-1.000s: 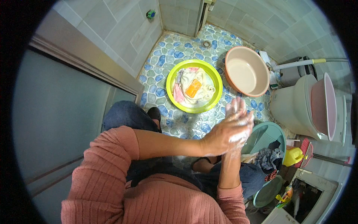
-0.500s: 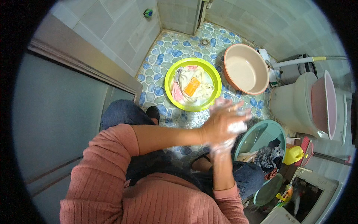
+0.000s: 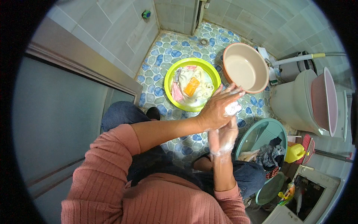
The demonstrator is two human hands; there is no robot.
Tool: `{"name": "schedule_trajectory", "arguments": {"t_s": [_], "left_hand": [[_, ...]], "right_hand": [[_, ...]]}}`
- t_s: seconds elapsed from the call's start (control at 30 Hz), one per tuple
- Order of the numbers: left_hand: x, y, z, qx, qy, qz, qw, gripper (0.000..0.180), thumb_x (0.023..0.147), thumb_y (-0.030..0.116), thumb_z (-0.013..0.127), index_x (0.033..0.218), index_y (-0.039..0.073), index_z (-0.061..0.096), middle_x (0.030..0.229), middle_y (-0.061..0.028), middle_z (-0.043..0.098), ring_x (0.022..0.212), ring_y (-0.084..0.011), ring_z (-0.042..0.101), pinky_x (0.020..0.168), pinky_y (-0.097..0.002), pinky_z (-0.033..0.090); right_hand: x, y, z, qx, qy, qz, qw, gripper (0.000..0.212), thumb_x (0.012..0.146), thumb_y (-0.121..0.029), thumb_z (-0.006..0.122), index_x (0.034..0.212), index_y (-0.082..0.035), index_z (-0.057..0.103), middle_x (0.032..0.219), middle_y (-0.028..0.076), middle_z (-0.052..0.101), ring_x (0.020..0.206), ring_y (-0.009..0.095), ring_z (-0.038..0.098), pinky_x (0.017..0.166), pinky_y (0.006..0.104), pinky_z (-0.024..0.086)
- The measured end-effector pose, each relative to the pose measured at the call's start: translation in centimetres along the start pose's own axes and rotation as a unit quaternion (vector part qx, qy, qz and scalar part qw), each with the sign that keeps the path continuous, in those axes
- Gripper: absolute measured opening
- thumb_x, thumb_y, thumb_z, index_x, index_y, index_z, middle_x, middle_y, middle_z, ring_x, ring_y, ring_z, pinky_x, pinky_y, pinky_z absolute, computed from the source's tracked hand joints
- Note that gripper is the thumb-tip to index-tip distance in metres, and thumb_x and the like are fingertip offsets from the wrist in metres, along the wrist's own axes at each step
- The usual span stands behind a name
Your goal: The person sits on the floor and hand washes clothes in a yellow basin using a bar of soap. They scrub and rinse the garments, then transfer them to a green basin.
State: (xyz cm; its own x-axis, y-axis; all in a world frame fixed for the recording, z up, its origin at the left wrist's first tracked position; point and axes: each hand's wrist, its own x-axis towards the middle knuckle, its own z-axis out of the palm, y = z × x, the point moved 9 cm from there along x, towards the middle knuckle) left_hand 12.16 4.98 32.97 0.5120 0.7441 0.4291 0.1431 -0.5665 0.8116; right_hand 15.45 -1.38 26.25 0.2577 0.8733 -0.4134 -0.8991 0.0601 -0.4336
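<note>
Your left hand lies flat across your right hand, fingers spread and open, white soap foam smeared over both; neither hand grips anything — they press against each other, palm to palm, the left on top and the right pointing up under it, foam running down the right wrist. Both hands hang in the air above the pebble-patterned floor, well above it, just right of the green basin; that basin stands on the floor and holds wet pale cloth with an orange bar of soap lying on top. Just beyond your fingertips sits a pink basin, tilted, its rim close to the green one but apart from it. Below your hands, to your right, a teal basin holds a heap of dark and patterned clothes; a yellow bottle stands beside it. Farther right you have a toilet with a pink seat — the lid is raised. Your sleeves are salmon-pink, pushed up off the forearms; your knees in blue jeans show to your left, by the sliding door.
</note>
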Motion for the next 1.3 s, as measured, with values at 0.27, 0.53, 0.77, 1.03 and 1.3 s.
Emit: {"name": "schedule_trajectory", "arguments": {"t_s": [0.27,0.53,0.77,1.03,1.3], "left_hand": [[-1.3,3.1,2.3,0.007,-0.087,0.055,0.995,0.051,0.079,0.028,0.067,0.127,0.013,0.058,0.145,-0.0111,0.043,0.141,-0.0344,0.027,0.114,-0.056,0.015],[-3.5,4.6,2.8,-0.09,-0.085,0.037,0.992,0.048,0.077,0.016,0.069,0.124,0.017,0.063,0.149,-0.0085,0.039,0.141,-0.034,0.027,0.115,-0.052,0.018],[-0.1,-1.8,0.6,0.019,-0.053,-0.039,0.998,0.049,0.074,0.011,0.067,0.122,0.014,0.062,0.144,-0.0085,0.046,0.141,-0.0344,0.027,0.116,-0.0533,0.015],[-1.4,2.1,2.2,0.033,-0.109,0.0,0.993,0.044,0.082,0.013,0.063,0.125,0.014,0.06,0.146,-0.0104,0.042,0.141,-0.0317,0.029,0.117,-0.0525,0.012],[-3.9,2.6,2.9,-0.077,-0.091,0.025,0.993,0.046,0.083,0.017,0.066,0.127,0.011,0.058,0.148,-0.013,0.038,0.142,-0.0339,0.027,0.116,-0.0458,0.019]], "right_hand": [[0.2,-0.7,-0.6,-0.004,-0.092,-0.091,0.992,0.055,0.1,-0.036,0.035,0.145,-0.006,0.028,0.146,0.013,0.033,0.136,0.024,0.031,0.113,0.0401,0.022],[0.6,0.0,-0.6,0.083,-0.135,-0.013,0.987,0.054,0.098,-0.037,0.038,0.143,-0.009,0.033,0.141,0.01,0.042,0.131,0.022,0.037,0.106,0.0434,0.034],[0.1,1.3,0.4,0.039,-0.031,0.018,0.999,0.049,0.099,-0.035,0.042,0.141,-0.01,0.038,0.14,0.009,0.045,0.129,0.023,0.044,0.11,0.0418,0.032],[-0.5,0.2,0.6,0.13,-0.224,-0.061,0.964,0.054,0.102,-0.039,0.031,0.148,-0.011,0.026,0.148,0.012,0.035,0.135,0.024,0.036,0.113,0.0409,0.029],[2.9,-3.4,-1.2,0.029,-0.047,-0.076,0.996,0.062,0.101,-0.046,0.031,0.148,-0.007,0.022,0.15,0.014,0.03,0.14,0.027,0.028,0.116,0.0441,0.023]]}}
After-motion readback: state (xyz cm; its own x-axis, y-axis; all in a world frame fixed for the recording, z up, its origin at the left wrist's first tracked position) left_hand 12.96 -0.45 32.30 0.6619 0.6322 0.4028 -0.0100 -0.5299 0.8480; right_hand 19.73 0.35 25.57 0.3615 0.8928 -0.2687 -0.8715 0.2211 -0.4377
